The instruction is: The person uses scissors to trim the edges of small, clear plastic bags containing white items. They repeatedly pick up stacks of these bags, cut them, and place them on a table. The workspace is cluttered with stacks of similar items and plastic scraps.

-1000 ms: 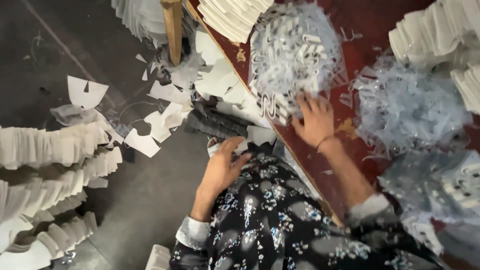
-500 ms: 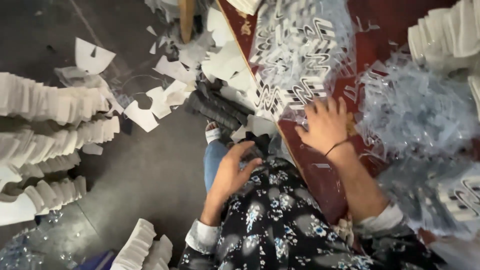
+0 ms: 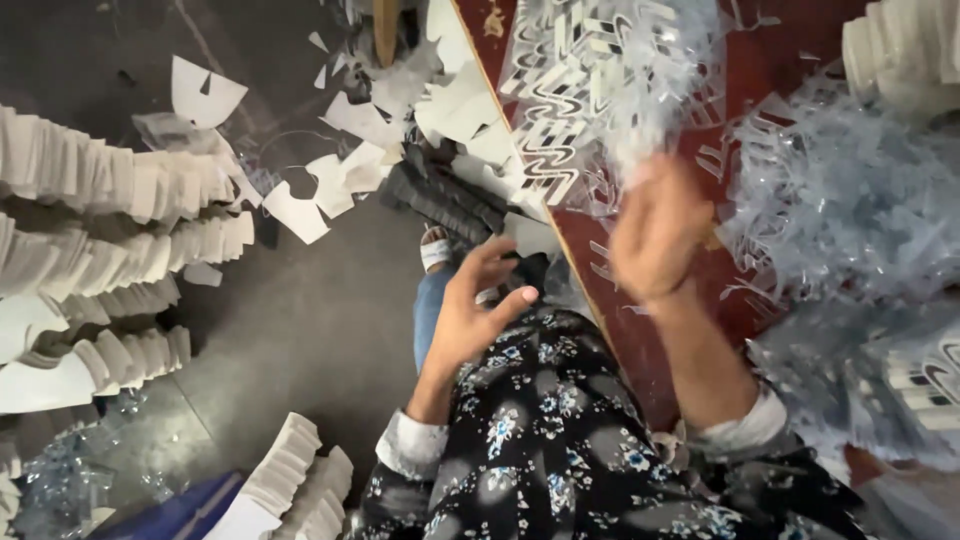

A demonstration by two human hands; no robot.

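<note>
My left hand (image 3: 478,308) hovers over my lap by the table edge, fingers spread, holding nothing. My right hand (image 3: 655,232) is raised above the dark red table (image 3: 610,300), blurred, with its back to the camera. Its fingertips reach the edge of a heap of clear plastic cut-outs with white zigzag shapes (image 3: 580,95); whether it grips any I cannot tell. A second heap of clear bluish plastic scraps (image 3: 850,215) lies to the right of that hand. Both forearms wear a dark floral sleeve with a white cuff.
Long fanned rows of white cut pieces (image 3: 110,190) lie on the grey floor at left, and loose white offcuts (image 3: 300,205) nearer the table. A black ribbed stack (image 3: 440,195) lies by my sandalled foot (image 3: 435,248). A wooden leg (image 3: 385,28) stands at top. More white stacks (image 3: 900,50) sit top right.
My right hand has lifted off the table, where it lay flat, and is now blurred in the air. My left hand has risen from my lap and spread its fingers.
</note>
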